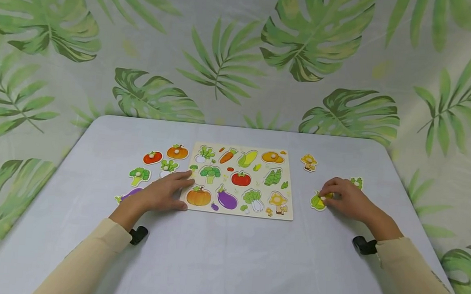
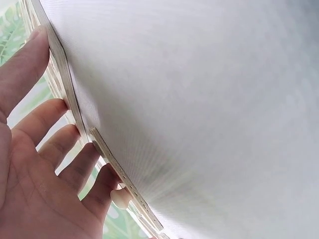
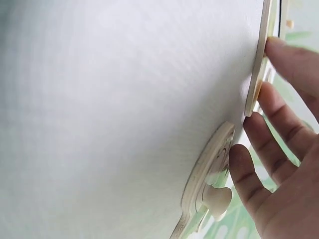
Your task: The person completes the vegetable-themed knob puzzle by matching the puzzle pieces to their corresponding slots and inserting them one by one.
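Note:
My left hand [image 1: 164, 193] lies at the left edge of a wooden vegetable puzzle board [image 1: 251, 212], fingers extended. In the left wrist view the thumb and fingertips touch the board's edge [image 2: 65, 74], close to a knobbed wooden piece [image 2: 121, 197]. Right of the board, my right hand [image 1: 348, 200] pinches the knob of a green-and-yellow corn piece [image 1: 316, 203]. That piece lies flat on the table; its right part is hidden under the fingers. In the right wrist view, thumb and index fingertip rest on the corn piece [image 3: 258, 69], and another knobbed piece [image 3: 207, 184] lies below.
Left of the board lie a pumpkin piece [image 1: 177, 152], a tomato piece [image 1: 152, 158], a broccoli piece [image 1: 139, 176], a partly covered radish piece [image 1: 169, 165] and an eggplant piece [image 1: 129, 195]. A mushroom piece [image 1: 308, 162] and a green leafy piece [image 1: 357, 182] are at the right.

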Motion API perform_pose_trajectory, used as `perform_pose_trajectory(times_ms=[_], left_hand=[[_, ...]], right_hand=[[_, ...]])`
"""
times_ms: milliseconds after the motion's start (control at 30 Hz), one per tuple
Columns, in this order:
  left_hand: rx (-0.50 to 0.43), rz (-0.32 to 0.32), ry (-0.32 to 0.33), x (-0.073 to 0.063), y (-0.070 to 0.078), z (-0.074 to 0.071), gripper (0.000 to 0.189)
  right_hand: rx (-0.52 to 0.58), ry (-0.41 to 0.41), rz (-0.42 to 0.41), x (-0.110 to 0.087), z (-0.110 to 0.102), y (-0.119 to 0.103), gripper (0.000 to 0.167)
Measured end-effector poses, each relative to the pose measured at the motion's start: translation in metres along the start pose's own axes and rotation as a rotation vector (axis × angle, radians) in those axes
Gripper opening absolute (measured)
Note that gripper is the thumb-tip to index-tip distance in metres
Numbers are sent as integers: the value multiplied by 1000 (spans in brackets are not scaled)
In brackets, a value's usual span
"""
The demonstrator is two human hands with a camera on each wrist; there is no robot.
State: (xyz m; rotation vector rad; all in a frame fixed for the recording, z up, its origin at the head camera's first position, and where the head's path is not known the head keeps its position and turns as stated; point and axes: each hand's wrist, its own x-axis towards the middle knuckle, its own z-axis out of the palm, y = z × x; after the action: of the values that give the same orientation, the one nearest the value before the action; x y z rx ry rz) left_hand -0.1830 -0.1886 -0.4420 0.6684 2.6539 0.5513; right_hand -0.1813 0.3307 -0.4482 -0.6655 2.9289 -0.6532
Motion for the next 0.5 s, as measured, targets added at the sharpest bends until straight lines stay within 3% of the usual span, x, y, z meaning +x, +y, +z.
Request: perform_pose_trajectory(times_ms=[300,500], left_hand=[[4,3,2,-1,0,-1,74],[9,7,1,-1,0,-1,74]], right_hand=[[18,-33,53,1,-2,0,14],[17,-40,36,2,-4,-2,14]])
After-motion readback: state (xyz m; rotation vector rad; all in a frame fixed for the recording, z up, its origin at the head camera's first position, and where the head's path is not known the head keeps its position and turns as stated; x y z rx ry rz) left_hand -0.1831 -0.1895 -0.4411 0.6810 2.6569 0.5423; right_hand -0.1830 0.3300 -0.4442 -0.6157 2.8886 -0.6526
